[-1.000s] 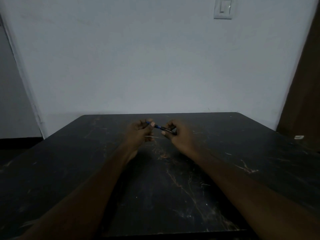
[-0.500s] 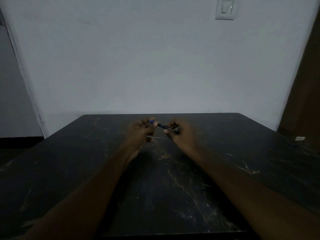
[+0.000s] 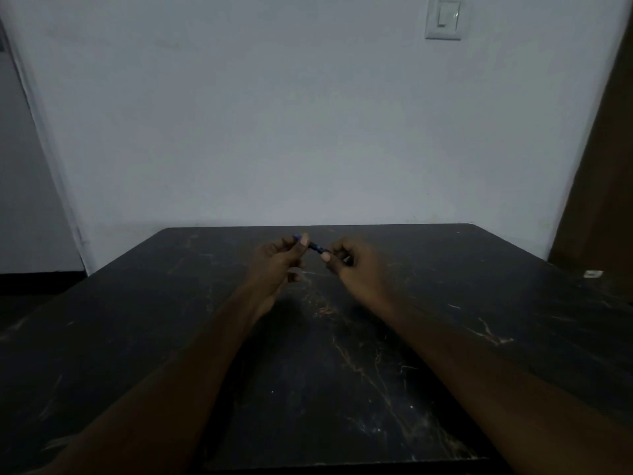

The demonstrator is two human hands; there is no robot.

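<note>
A thin dark pen with blue parts (image 3: 315,247) is held between both hands, just above the far middle of a black marble table (image 3: 342,354). My left hand (image 3: 277,262) pinches its blue left end between thumb and fingers. My right hand (image 3: 352,265) grips the other end, fingers curled round it. Only the short middle stretch of the pen shows between the hands. Both forearms reach in from the bottom corners.
The table's far edge meets a pale wall with a light switch (image 3: 444,17) high up. A dark wooden door (image 3: 606,186) stands at the right. A small white object (image 3: 592,273) lies by the table's right edge.
Both hands have risen slightly and drifted apart a little, so more of the pen shows between them. The grip of each hand is the same.
</note>
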